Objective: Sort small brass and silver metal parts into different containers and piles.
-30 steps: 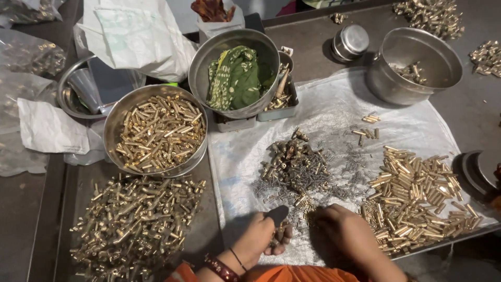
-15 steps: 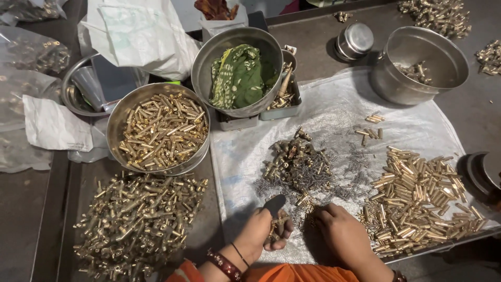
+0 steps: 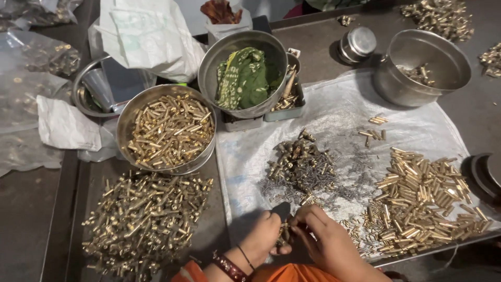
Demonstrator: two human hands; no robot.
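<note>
- Far on my left lies a big loose heap of brass pieces (image 3: 143,219) on the dark table (image 3: 31,209). I leave it alone for now.
- Just past it sits a round steel bowl (image 3: 128,117), full of more brass tubes.
- My left hand (image 3: 263,240) is curled shut around a small brass part (image 3: 284,233), low and close to me. A dark flat tool tip (image 3: 282,210) pokes up from that hand.
- I think I should hold the part still and tight here, so it does not spin.
- My right hand (image 3: 326,243) is right beside it, touching. My fingertips (image 3: 298,225) pinch at the same part. I cannot tell if they hold a tiny pin too.
- It is best to work slowly, over the white sheet (image 3: 334,109), so a dropped bit is easy to find.
- Just beyond my hands is a pile of small parts and thin grey pins (image 3: 305,167), near enough to reach.
- On my right lies a wide heap of brass tubes (image 3: 422,203).
</note>
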